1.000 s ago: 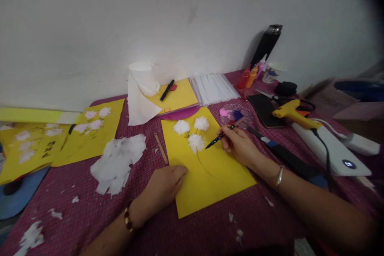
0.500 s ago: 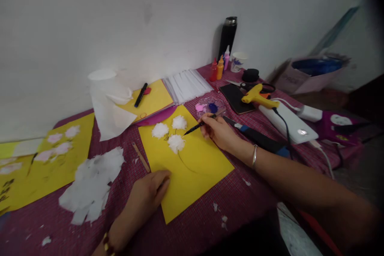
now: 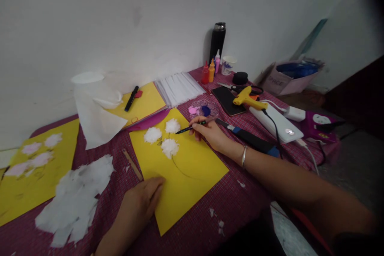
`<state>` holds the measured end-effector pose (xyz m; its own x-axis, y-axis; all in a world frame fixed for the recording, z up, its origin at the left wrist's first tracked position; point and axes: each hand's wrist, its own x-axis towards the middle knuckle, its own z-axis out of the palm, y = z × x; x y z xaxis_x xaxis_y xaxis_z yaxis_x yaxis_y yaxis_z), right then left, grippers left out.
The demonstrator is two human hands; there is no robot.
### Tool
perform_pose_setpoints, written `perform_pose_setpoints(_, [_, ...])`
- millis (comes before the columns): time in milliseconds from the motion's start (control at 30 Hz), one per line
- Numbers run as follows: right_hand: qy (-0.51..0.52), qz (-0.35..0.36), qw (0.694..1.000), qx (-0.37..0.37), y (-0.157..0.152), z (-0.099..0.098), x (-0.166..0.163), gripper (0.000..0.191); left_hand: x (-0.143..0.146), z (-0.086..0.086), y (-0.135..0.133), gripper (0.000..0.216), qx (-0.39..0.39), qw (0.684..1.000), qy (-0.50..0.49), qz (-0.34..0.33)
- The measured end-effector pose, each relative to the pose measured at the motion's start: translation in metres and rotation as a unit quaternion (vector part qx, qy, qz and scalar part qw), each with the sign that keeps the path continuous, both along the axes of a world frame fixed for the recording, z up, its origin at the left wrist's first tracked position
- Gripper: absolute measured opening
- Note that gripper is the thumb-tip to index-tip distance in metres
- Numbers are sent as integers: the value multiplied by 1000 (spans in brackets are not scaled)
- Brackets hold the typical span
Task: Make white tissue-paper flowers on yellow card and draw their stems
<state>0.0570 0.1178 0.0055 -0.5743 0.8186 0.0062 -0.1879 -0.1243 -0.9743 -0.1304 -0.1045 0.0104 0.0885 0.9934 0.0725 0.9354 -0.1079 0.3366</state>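
My right hand (image 3: 207, 132) grips a slim black pen (image 3: 188, 129), its tip over the yellow sheet (image 3: 186, 192) beside the upper white paper flower (image 3: 173, 125). Two more fluffy white flowers, one at left (image 3: 153, 135) and one lower (image 3: 170, 148), sit on this sheet. A thin drawn stem (image 3: 180, 171) curves down from the lower one, and small dark leaf outlines lie between them. My left hand (image 3: 143, 198) rests loosely bent on the sheet's left edge, holding nothing visible. A wooden stick (image 3: 132, 164) lies just above it.
Torn white tissue (image 3: 78, 198) and a yellow sheet with pink flowers (image 3: 45, 172) lie left. Behind stand a tissue roll (image 3: 90, 100) and a marker (image 3: 131, 98). A paint palette (image 3: 211, 109), phone (image 3: 228, 100), glue gun (image 3: 249, 98), scissors (image 3: 240, 88) and utility knife (image 3: 252, 138) are at right.
The view has shifted, so the table's contents sit further left. The pen tip has come closer to the upper flower. My left hand stays on the sheet's left edge.
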Motion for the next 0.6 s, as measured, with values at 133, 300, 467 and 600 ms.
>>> perform_pose_setpoints(133, [1,-3,1000,-13,1,-3,-2,22,1,1,0,26,-8,1000,3,2])
perform_pose_setpoints(300, [-7,2,999,-41,-2,2,1,25,1,0,0,30,-16,1000,4,6])
perform_pose_setpoints(467, [4,3,999,-35,-2,23,-2,26,1,-2,1,34,-6,1000,26,10])
perform_pose_setpoints(600, [-17,7,999,32,4,35,-21,22,2,-8,0,29,40,998,20,34])
